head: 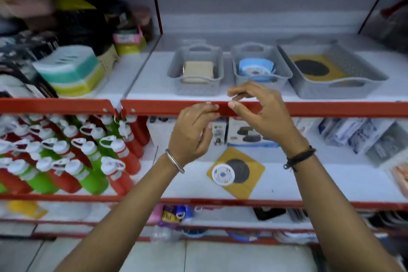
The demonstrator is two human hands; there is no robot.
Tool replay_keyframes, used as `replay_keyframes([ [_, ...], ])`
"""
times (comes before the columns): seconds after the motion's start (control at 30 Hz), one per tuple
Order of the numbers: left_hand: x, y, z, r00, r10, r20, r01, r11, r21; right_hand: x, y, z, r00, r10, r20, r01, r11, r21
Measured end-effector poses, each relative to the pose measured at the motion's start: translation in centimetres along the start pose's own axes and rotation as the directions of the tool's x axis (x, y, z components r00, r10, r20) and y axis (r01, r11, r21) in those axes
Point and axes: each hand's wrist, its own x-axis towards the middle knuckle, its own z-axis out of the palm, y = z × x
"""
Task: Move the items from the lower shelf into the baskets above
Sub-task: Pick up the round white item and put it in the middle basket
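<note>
Red shelf edge (309, 108) fronts both hands, left hand (192, 130) and right hand (258, 108), each grip loosely curled, fingertips near together, holding nothing discernible; yellow mesh-disc card (245, 181) and white round item (223, 173) remain on lower shelf (331, 183); advisable: lift separately, matching grey baskets (262, 66) above.

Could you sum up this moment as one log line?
left hand: empty | right hand: empty | yellow square card with black disc: still on lower shelf | three grey plastic baskets: each holding an item
</note>
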Motion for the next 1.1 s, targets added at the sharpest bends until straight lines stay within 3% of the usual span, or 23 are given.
replay_keyframes([
  [0.1, -5.1, -0.1, 2.9, 0.976, -0.093, 0.197, 0.089, 0.996, 0.031, -4.9, 2.3, 1.9, 0.981, 0.147, 0.129, -0.151, 0.988, 0.025],
  [0.2, -9.7, -0.7, 5.6, 0.88, -0.276, 0.387, 0.258, 0.961, 0.1, -9.2, 5.6, 4.7, 0.893, 0.344, 0.289, -0.337, 0.939, -0.075],
  [0.33, -14.7, -1.6, 8.5, 0.678, -0.448, 0.583, 0.371, 0.893, 0.256, -13.2, 10.4, 9.0, 0.782, 0.495, 0.38, -0.454, 0.869, -0.196],
  [0.47, -18.2, -2.0, 10.9, 0.381, -0.575, 0.724, 0.398, 0.809, 0.433, -15.2, 13.5, 13.3, 0.693, 0.58, 0.429, -0.449, 0.812, -0.373],
  [0.53, -19.3, -2.1, 12.1, 0.326, -0.587, 0.741, 0.35, 0.803, 0.482, -15.7, 14.5, 15.0, 0.663, 0.605, 0.441, -0.427, 0.789, -0.441],
  [0.67, -19.9, -2.8, 13.6, 0.289, -0.589, 0.755, 0.352, 0.798, 0.489, -15.8, 16.3, 17.2, 0.606, 0.656, 0.449, -0.406, 0.741, -0.535],
  [0.93, -20.2, -2.9, 14.1, 0.299, -0.602, 0.741, 0.394, 0.785, 0.478, -16.3, 17.5, 16.9, 0.653, 0.671, 0.352, -0.499, 0.73, -0.467],
  [1.03, -19.6, -2.0, 13.5, 0.35, -0.6, 0.719, 0.414, 0.788, 0.456, -16.3, 17.0, 14.7, 0.659, 0.691, 0.298, -0.561, 0.715, -0.417],
  [1.1, -18.9, -0.4, 12.7, 0.426, -0.576, 0.697, 0.437, 0.806, 0.399, -16.4, 16.3, 12.3, 0.657, 0.683, 0.319, -0.585, 0.729, -0.355],
])
